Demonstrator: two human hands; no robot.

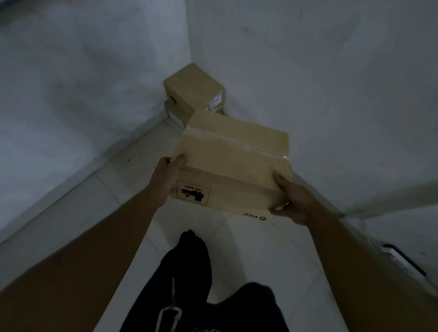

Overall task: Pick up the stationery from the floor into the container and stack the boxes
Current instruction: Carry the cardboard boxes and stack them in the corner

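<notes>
Dark trousers (pixel 190 277) and a metal carabiner (pixel 167 319) at the waist fill the 6 o'clock edge, above pale floor (pixel 137 167) tiles. Just beyond, at centre, both hands grip a taped cardboard box (pixel 235 161) held off the floor. The left hand (pixel 166 181) clasps its 9 o'clock side, thumb on the top edge. The right hand (pixel 293 201) clasps the 3 o'clock corner, thumb on top and fingers curled beneath. The near face reads "UN 3481" and "PICO". At 12 o'clock, in the wall corner, an upper box (pixel 193 89) sits on a lower box (pixel 175 113). A dark-edged item (pixel 404 259) at 4 o'clock is too blurred to identify.
</notes>
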